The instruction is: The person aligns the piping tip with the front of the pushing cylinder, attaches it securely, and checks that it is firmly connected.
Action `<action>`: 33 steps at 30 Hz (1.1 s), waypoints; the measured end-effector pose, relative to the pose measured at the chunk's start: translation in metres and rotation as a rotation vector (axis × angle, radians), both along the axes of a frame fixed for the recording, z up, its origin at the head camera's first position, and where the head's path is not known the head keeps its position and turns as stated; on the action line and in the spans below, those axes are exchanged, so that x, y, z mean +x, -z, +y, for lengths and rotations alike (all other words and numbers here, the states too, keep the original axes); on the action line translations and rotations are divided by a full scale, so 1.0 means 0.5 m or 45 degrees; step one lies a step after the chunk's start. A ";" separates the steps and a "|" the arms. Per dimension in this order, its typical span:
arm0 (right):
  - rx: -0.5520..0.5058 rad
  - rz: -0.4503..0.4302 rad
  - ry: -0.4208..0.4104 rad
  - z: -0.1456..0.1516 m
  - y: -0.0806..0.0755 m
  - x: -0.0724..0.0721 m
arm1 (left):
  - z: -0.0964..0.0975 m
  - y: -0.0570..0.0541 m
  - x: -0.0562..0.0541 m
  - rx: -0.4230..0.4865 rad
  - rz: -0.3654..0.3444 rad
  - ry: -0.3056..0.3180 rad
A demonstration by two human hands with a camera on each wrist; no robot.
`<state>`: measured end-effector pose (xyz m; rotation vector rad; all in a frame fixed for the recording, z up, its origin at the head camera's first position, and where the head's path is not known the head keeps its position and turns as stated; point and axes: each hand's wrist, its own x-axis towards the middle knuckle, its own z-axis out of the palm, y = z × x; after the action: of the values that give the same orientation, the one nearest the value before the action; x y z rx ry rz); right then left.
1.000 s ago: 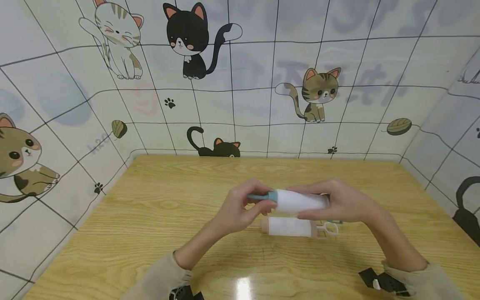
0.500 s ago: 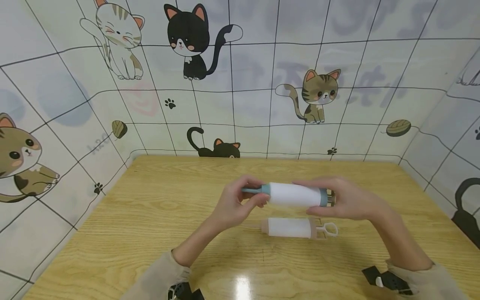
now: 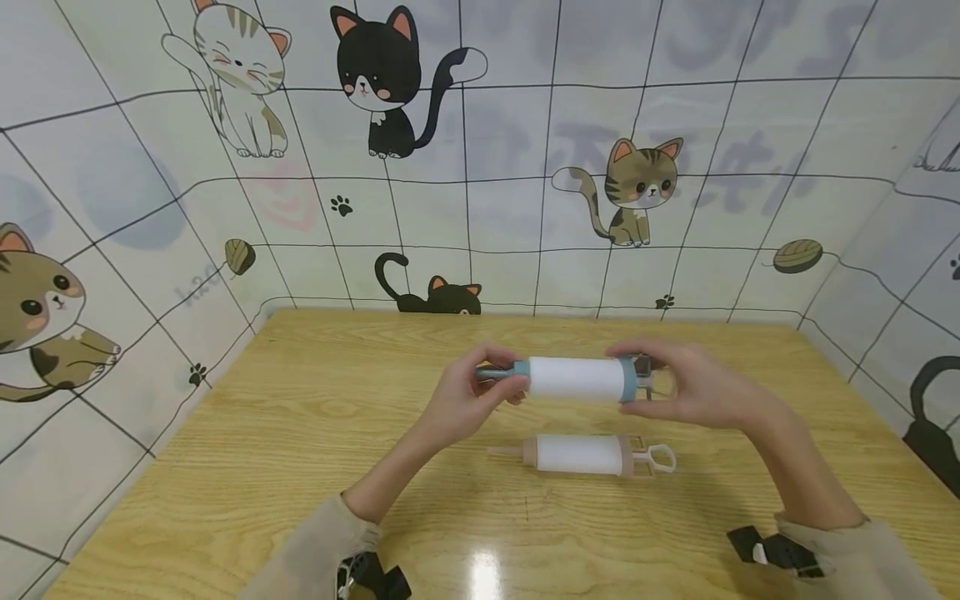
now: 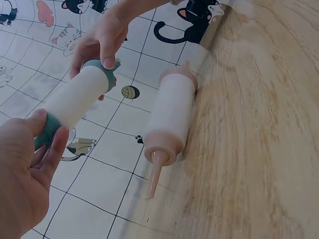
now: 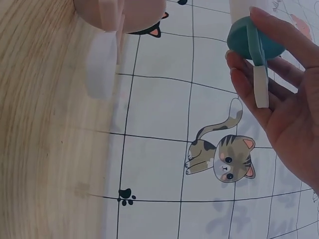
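Between my two hands, level above the table, is a large syringe (image 3: 576,379) with a white barrel and teal ends. At its nozzle end my left hand (image 3: 465,404) pinches the teal tip between thumb and fingers. My right hand (image 3: 697,387) holds the teal collar at the plunger end; in the right wrist view the white plunger handle (image 5: 261,87) sticks out past the fingers. A second syringe (image 3: 579,454), white with pinkish-beige ends, lies on the table just nearer to me. Its nozzle (image 4: 156,177) points left in the head view, and its ring handle (image 3: 663,457) points right.
The wooden table (image 3: 262,467) carries the beige-ended syringe. A wall covering (image 3: 510,208) printed with cats and grid lines rises behind the table and on both sides. Black devices (image 3: 371,575) are strapped at both sleeves.
The teal-ended syringe has moved slightly up and left, away from the beige one. My right hand has slid from the barrel back to the teal collar, uncovering more of the barrel.
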<state>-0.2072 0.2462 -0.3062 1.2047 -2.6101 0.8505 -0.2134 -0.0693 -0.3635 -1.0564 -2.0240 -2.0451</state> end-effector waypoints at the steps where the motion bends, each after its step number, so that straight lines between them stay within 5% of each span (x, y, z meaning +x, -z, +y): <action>1: -0.003 0.006 0.016 0.001 0.002 -0.002 | 0.000 0.001 -0.001 -0.007 -0.019 -0.002; 7: 0.004 0.033 0.065 0.008 0.018 -0.016 | -0.001 0.005 -0.005 -0.118 -0.071 -0.070; 14: 0.026 0.043 0.091 0.013 0.029 -0.026 | -0.005 0.020 -0.023 -0.273 0.039 -0.168; 24: 0.095 -0.110 0.071 0.019 0.037 -0.035 | -0.011 0.045 -0.055 -0.346 -0.033 -0.208; 33: -0.008 -0.219 0.119 0.017 0.054 -0.057 | -0.010 0.053 -0.072 -0.404 -0.061 -0.209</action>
<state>-0.2355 0.2547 -0.3333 1.0419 -2.7707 0.9839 -0.2495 -0.0743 -0.3902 -0.8525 -2.4274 -1.7254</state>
